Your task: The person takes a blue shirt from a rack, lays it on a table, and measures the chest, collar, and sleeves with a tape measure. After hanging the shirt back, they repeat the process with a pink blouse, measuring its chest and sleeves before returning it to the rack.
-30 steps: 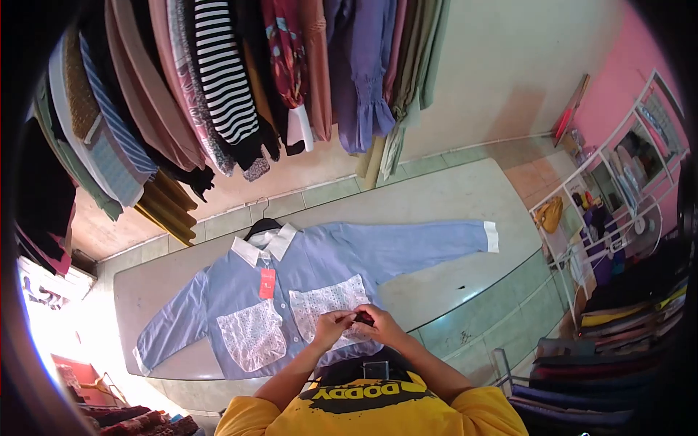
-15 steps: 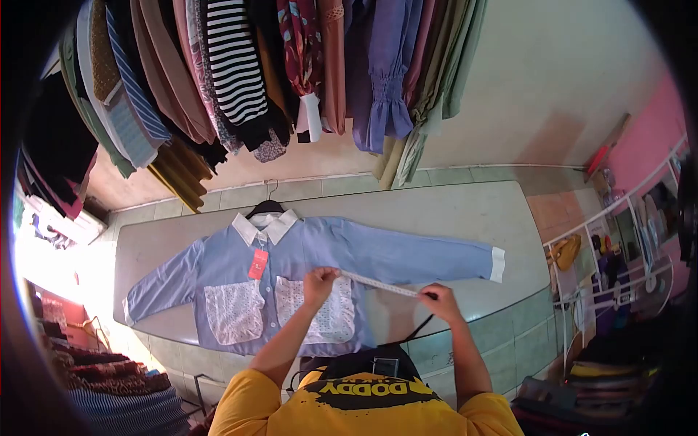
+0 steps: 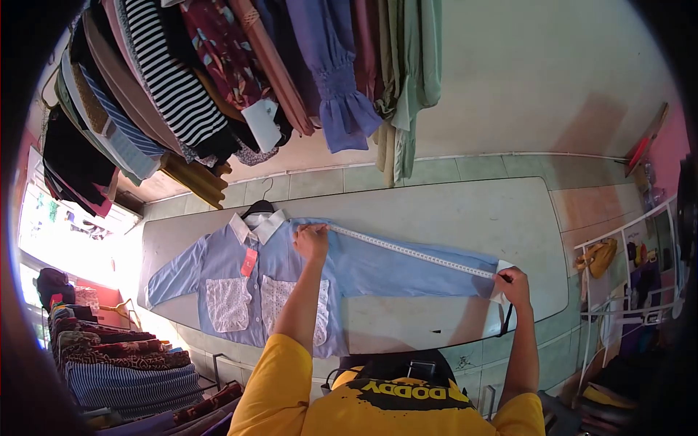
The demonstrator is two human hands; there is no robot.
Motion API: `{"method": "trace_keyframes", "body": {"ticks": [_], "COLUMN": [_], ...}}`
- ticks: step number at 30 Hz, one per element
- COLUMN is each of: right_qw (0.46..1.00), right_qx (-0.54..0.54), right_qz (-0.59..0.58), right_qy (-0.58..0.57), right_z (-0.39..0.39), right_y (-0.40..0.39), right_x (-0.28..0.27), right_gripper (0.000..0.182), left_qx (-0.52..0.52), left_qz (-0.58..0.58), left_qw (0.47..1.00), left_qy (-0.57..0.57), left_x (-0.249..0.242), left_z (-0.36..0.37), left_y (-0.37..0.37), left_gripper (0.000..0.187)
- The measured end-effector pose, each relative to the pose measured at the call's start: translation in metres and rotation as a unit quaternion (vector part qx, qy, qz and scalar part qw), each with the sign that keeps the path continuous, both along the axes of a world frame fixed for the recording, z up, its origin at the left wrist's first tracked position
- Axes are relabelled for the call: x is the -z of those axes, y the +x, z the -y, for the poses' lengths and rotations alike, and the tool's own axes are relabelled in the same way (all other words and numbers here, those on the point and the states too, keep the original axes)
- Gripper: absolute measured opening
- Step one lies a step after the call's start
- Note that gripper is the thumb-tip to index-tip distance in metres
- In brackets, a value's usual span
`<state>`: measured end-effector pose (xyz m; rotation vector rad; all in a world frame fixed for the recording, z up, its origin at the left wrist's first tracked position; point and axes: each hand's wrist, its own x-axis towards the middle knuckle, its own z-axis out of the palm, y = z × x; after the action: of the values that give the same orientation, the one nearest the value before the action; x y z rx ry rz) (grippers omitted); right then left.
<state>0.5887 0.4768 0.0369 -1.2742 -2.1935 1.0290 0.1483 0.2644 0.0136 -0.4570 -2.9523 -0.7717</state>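
A blue shirt (image 3: 229,261) with a white collar, white cuffs and white lace pockets lies spread on a pale table. Its black hanger (image 3: 259,208) shows at the neck, and a red tag (image 3: 249,262) hangs at the front. My left hand (image 3: 313,241) pinches one end of a white measuring tape (image 3: 411,252) at the shoulder. Stretched taut, the tape runs along the sleeve. At the cuff my right hand (image 3: 513,285) grips the tape's other part, and a dark strap dangles below it.
Clothes (image 3: 334,73) hang from above along the wall behind the table (image 3: 465,200). Folded garments (image 3: 131,378) are stacked at lower left. A white rack (image 3: 618,236) with a yellow bag (image 3: 598,258) stands at the right.
Both hands have moved up the shirt: the left to the shoulder, the right outward to the cuff. The tape between them now spans a longer length, along the sleeve. The view has shifted.
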Motion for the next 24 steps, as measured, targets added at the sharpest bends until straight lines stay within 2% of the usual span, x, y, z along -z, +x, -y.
{"method": "trace_keyframes", "body": {"ticks": [2,9,11,13,18,20,24], "right_qw": [1.000,0.998,0.998,0.999,0.998,0.997,0.994], "right_qx": [-0.002,-0.016,-0.033,-0.041,-0.017,-0.003,0.027], "right_qz": [0.017,0.054,0.051,0.015,0.062,0.077,0.108], "right_qy": [0.011,0.019,0.014,0.013,-0.001,0.004,0.002], "right_z": [-0.007,-0.017,-0.020,-0.025,-0.053,-0.061,-0.068], "right_y": [-0.001,-0.008,-0.008,-0.003,0.026,0.039,0.042], "right_x": [0.002,0.011,0.015,0.019,0.010,0.011,0.014], "right_gripper": [0.019,0.021,0.022,0.019,0.020,0.021,0.023], "left_qx": [-0.054,-0.076,-0.084,-0.063,-0.055,-0.035,-0.061], "left_qz": [-0.002,-0.035,-0.046,-0.077,-0.048,-0.045,-0.042], "left_qw": [0.998,0.994,0.983,0.984,0.983,0.987,0.982], "left_qy": [-0.044,-0.077,-0.159,-0.144,-0.171,-0.149,-0.171], "left_x": [0.004,0.017,0.025,0.028,0.014,0.023,0.020], "left_z": [-0.009,-0.016,-0.013,-0.010,-0.013,-0.012,-0.013], "left_y": [-0.005,-0.011,-0.015,-0.012,-0.005,-0.009,-0.006], "left_gripper": [0.015,0.017,0.016,0.014,0.016,0.016,0.016]}}
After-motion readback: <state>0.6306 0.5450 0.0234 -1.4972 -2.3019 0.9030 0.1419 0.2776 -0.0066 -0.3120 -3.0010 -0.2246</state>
